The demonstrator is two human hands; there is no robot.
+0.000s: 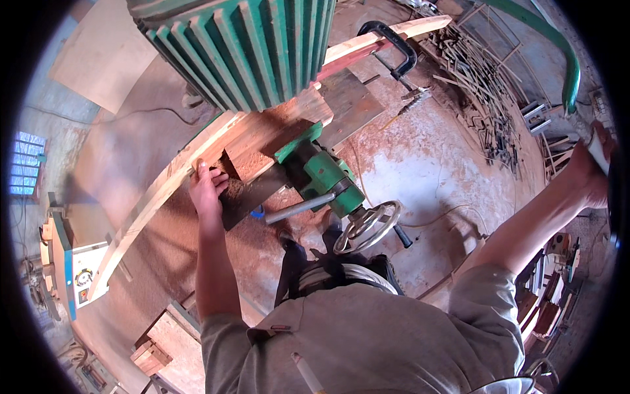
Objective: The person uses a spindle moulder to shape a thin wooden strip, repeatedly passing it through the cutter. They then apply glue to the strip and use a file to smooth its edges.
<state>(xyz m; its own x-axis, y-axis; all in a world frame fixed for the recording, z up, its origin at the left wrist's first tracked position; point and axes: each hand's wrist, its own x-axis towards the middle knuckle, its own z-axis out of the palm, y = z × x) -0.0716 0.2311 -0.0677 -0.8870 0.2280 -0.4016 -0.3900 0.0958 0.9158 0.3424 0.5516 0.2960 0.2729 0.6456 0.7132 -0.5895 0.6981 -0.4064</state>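
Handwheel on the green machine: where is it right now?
In the head view the handwheel sits just right of centre, at the near end of the green machine, right of the left hand resting on the long plank.

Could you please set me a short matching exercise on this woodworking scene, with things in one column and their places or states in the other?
Things:
1. left hand
2. right hand
3. handwheel
4. clamp

Places or states:
a. grips a lever handle at the far right
b. black, on the far end of the plank
c. rests on the long curved plank
d. round, below the green machine

Pairs: 1-c, 2-a, 3-d, 4-b
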